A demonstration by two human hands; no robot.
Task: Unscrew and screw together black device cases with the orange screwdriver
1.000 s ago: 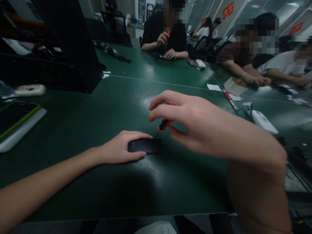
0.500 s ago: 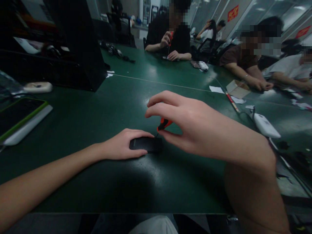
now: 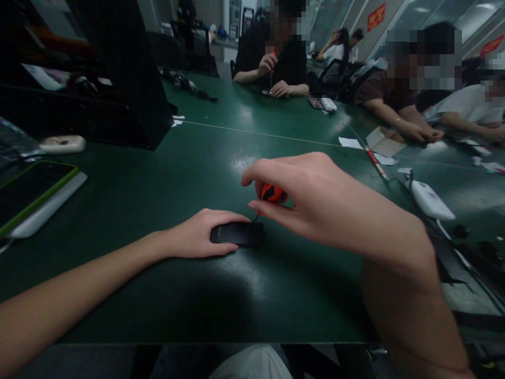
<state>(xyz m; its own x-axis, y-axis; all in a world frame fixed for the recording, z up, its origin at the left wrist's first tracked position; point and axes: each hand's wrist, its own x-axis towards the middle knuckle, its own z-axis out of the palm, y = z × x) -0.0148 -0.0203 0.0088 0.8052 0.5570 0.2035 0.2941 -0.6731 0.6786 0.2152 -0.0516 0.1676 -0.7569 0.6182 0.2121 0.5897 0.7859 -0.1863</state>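
Screw-driving step in hand: left grip (image 3: 197,234) pins the black phone (image 3: 235,234) flat on the desk (image 3: 158,179), right grip (image 3: 311,200) closed around the orange-handled screwdriver (image 3: 271,193), tip at the phone's far corner; next move likely requires steady downward twisting.

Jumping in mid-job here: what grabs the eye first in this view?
The two bare hands at centre: the right hand pinches an orange-handled screwdriver whose tip meets a small black device, pinned flat to the green table by the left hand. At the far end, other people sit; one in black holds a similar screwdriver.
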